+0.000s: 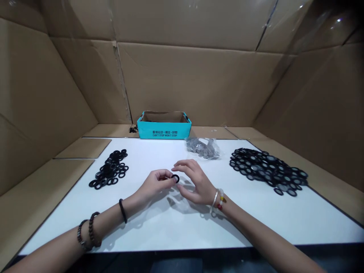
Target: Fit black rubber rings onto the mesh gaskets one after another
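Note:
At the middle of the white table (256,220), my left hand (155,184) pinches a small black ring (175,178) between its fingertips, just above the surface. Right beside the ring is my right hand (193,180), with its fingers curled and spread and its fingertips close to the ring; it looks to hold nothing. Both wrists wear bead bracelets.
A pile of black rings (109,170) lies at the left. A larger pile of black rings with grey centres (265,170) lies at the right. A clear plastic bag of grey parts (203,148) and a teal cardboard box (164,126) stand behind. Cardboard walls surround the table.

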### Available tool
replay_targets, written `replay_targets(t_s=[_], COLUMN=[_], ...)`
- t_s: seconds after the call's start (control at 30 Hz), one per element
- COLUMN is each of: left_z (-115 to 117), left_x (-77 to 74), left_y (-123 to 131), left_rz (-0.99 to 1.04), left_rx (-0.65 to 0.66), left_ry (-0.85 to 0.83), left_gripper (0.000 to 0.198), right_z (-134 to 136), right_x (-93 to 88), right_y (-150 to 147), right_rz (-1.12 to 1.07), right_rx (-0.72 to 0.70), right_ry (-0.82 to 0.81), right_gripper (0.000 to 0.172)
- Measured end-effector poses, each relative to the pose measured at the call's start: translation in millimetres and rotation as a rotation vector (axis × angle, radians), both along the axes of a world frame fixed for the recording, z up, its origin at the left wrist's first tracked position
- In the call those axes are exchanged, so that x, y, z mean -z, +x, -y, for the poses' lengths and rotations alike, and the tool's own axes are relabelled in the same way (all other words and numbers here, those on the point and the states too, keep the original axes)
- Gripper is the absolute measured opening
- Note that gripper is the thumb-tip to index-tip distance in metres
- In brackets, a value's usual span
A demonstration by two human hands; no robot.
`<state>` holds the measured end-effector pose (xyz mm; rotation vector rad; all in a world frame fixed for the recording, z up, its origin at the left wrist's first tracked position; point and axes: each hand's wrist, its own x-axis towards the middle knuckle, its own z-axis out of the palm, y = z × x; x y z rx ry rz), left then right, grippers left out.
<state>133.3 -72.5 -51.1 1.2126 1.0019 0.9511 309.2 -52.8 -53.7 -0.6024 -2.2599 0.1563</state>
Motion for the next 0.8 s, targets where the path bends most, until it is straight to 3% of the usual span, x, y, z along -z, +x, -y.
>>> replay_targets(t_s=[0.3, 0.57, 0.73, 0.8], left_z=[-1.3, 1.5, -1.0, -1.9], left_x=[3.6, 0.7, 4.5, 6.4], left_y=[-1.0, 0.2, 0.6, 0.3], left_rz=[0.022, 0.001, -0.029, -0.028], left_rx=[-0.013, 0.003, -0.01, -0.009], left_ry=[-0.006, 0.03, 0.007, -0.002], left_gripper=[0.021, 0.024, 0.026, 0.025], right_z=[-4.7, -1.5, -3.1, -3.4], right_x=[8.1, 7.2, 9.3, 8.1], right_y=[-1.7, -0.6, -6.1, -7.3], right_rz=[-0.003, 0.105, 0.032, 0.028], right_rx=[0.049, 0.025, 0.082, 0.105], right_ry=[0.111, 0.182, 0.225, 0.228], right_gripper=[0.013, 0.035, 0.011, 0.01])
